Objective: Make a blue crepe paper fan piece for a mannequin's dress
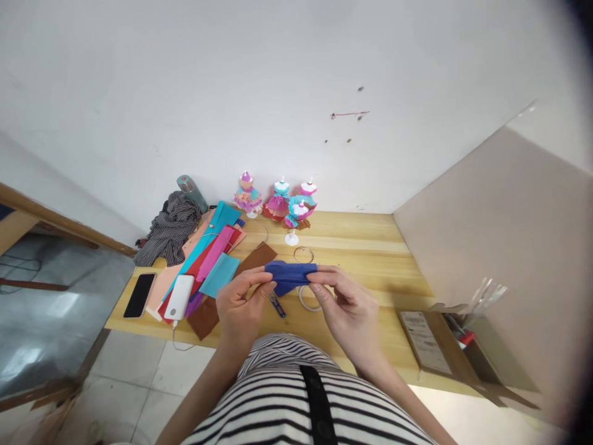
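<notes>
A folded strip of dark blue crepe-like paper [291, 274] is stretched level between my two hands above the table. My left hand [243, 303] pinches its left end between thumb and fingers. The right end is pinched the same way by my right hand [347, 306]. A corner of the blue paper hangs below the strip. Under it on the table lies a pair of blue-handled thread snips [277, 305], partly covered. A white ring, perhaps a tape roll [307, 300], lies close by my right fingers, and a thin wire loop [304, 254] sits just beyond the paper.
Several small dress-form figures in ruffled paper [278, 201] stand against the wall. Coloured paper sheets [220, 275], a white power bank [180, 298], a phone [139, 295], striped cloth [171, 228] and a bottle [192, 193] are at left. An open cardboard box [435, 343] stands right.
</notes>
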The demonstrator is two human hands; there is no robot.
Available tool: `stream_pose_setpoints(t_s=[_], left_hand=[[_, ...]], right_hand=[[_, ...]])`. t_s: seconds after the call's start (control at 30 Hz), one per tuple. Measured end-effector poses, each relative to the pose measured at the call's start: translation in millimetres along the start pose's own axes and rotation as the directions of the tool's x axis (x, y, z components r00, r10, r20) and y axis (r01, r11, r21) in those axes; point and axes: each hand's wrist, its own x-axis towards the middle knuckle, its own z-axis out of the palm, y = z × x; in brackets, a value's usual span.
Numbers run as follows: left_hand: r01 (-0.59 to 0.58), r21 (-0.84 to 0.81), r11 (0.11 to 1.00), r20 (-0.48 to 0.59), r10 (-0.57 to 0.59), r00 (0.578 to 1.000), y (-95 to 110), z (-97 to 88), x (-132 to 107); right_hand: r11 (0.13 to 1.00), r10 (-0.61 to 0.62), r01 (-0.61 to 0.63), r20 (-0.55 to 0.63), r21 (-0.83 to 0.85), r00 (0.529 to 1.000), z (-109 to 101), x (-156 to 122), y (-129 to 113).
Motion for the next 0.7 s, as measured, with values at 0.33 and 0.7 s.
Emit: stream_pose_setpoints(t_s=[0.33,0.7], left_hand=[[-0.026,-0.043,0.999,-0.038,0.024,0.999,5.8,1.9,-3.4],[-0.035,-0.023,0.999,-0.021,0.034,0.999,5.0,1.4,-2.3]], right_hand=[[0.999,0.032,-0.031,-0.029,0.026,0.999,0.2,-1.8,-1.4],[0.988,0.127,-0.129,0.025,0.081,0.992,-0.7,-1.3,-3.3]])
